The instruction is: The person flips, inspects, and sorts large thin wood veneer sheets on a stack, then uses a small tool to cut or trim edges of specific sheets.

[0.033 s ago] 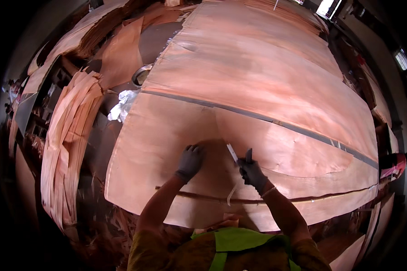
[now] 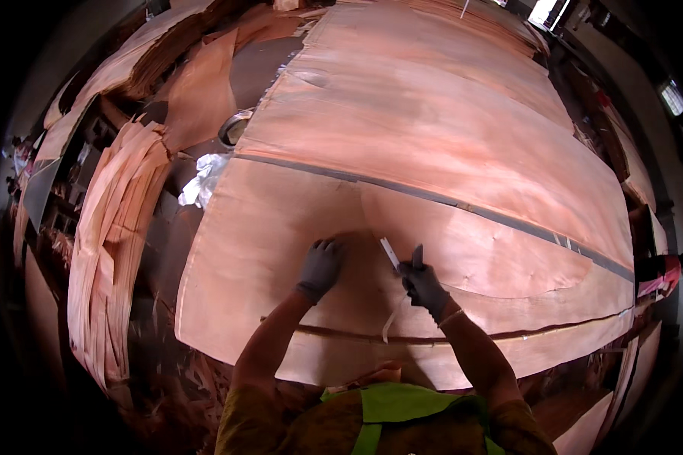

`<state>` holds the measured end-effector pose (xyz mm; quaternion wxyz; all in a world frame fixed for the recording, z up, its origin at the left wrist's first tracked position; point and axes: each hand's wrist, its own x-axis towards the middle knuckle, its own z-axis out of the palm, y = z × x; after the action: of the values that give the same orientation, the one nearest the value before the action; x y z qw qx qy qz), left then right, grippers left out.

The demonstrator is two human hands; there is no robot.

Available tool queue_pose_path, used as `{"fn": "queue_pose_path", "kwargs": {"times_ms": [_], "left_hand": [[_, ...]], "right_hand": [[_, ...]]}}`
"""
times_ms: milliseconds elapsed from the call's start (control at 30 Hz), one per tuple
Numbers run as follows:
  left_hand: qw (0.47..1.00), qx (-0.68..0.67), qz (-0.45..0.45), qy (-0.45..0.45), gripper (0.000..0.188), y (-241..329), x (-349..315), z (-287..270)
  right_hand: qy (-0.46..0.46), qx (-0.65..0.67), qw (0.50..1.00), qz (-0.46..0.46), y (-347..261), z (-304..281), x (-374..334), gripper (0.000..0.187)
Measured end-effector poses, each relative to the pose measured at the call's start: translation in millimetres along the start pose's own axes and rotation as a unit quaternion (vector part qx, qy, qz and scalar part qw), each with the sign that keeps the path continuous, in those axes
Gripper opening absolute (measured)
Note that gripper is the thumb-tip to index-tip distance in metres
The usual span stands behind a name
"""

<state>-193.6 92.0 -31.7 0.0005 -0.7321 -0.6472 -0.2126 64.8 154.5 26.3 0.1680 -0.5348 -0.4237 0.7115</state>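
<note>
A broad sheet of thin reddish wood veneer (image 2: pixel 258 220) lies in front of me on the stack. My left hand (image 2: pixel 321 269), in a dark grey glove, rests on it with fingers slightly bent and a little apart, holding nothing. To its right, my gloved right hand (image 2: pixel 423 287) is closed around a slim white tool (image 2: pixel 389 252) that looks like a cutter knife, its tip pointing away from me at the sheet. A narrow pale strip (image 2: pixel 391 320) trails below that hand. A curved seam (image 2: pixel 501 296) runs across the sheet, and a dark gap (image 2: pixel 470 337) lies nearer to me.
Beyond a dark slit (image 2: pixel 432 196), more veneer (image 2: pixel 432 114) covers the far part of the stack. At left are a bundle of veneer offcuts (image 2: pixel 114 243), a white plastic bag (image 2: pixel 203 180) and a round container (image 2: pixel 235 129). A person in pink (image 2: pixel 660 277) is at far right.
</note>
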Motion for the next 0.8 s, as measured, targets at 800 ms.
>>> {"fn": "queue_pose_path", "kwargs": {"times_ms": [800], "left_hand": [[0.998, -0.036, -0.029, -0.031, 0.049, -22.4, 127.6, 75.8]], "right_hand": [[0.04, -0.054, 0.995, 0.071, -51.5, 11.6, 134.5, 0.017]]}}
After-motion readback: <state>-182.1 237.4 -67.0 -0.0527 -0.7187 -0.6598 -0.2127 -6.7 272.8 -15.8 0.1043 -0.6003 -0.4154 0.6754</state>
